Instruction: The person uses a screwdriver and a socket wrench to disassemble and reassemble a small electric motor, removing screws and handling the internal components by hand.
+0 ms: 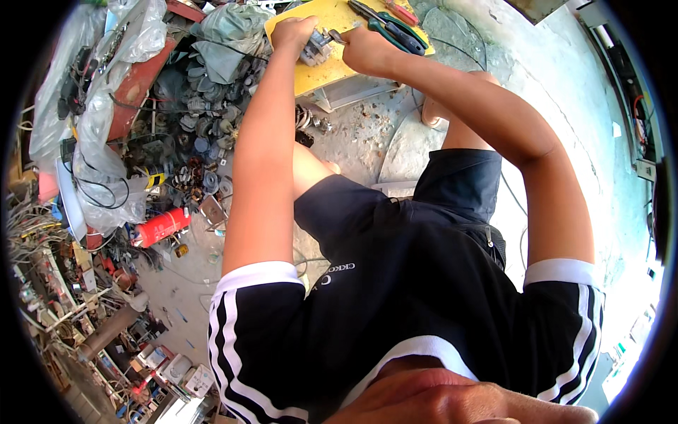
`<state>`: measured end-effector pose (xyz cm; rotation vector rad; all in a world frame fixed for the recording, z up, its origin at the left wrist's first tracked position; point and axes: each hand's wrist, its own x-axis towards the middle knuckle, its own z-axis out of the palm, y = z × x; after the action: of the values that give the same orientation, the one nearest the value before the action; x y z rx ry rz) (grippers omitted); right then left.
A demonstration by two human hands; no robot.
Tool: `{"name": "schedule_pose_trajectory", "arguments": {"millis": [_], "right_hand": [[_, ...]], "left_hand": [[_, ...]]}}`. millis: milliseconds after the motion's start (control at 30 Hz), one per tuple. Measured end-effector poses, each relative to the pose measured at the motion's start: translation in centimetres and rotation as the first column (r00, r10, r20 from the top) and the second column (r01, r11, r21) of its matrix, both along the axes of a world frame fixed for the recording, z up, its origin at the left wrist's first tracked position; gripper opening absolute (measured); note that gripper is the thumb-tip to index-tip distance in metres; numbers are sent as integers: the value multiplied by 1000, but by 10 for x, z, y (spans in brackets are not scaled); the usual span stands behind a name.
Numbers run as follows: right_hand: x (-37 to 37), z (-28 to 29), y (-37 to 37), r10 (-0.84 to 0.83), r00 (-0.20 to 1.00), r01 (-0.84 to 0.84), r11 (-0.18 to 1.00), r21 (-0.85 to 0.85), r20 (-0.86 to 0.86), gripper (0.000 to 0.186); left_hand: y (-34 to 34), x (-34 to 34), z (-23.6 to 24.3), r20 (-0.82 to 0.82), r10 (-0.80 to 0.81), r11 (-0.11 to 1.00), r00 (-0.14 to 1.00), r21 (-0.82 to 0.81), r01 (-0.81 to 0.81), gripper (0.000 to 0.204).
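Note:
Over a small yellow-topped table (311,79) my two hands work close together. My left hand (291,34) is closed on a grey metal part (314,51), blocky in shape, with a short shaft-like piece sticking out to the right. My right hand (367,51) is closed round a hand tool whose metal head (337,36) touches or nearly touches that shaft. The fingers cover the tool's handle, so its exact kind is hidden. Just beyond my right hand lie pliers with dark and green handles (395,35) and a red-handled tool (401,10).
Left of the table is a heap of metal parts (205,106), plastic sheeting (99,148) and a grey-green cloth (229,39). A red cylinder (162,227) lies on the floor further down. Small debris is scattered on the concrete floor (360,134), and a thin cable (466,53) curves at right.

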<state>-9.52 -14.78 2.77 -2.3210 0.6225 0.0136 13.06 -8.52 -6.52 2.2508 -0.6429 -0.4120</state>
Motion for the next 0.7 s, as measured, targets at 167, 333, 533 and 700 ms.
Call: {"name": "schedule_pose_trajectory", "arguments": {"millis": [167,333,533,700], "right_hand": [[-21,-10,-5,0,985,-6,999,36,170,33],[-32,-57,11,-47,881,38,999,27,470,39],[-30,-112,26,-89,793,214,967,-140,602,50],[-20,-124,41,-206,747,329,941,-82,632,54]], "left_hand": [[-4,-29,21,27,32,996,999,87,-34,42],[3,-24,23,4,26,999,1000,44,-26,42],[0,-37,29,-15,44,999,999,25,-43,39],[4,-31,25,-46,5,1000,999,-14,-5,37]]}}
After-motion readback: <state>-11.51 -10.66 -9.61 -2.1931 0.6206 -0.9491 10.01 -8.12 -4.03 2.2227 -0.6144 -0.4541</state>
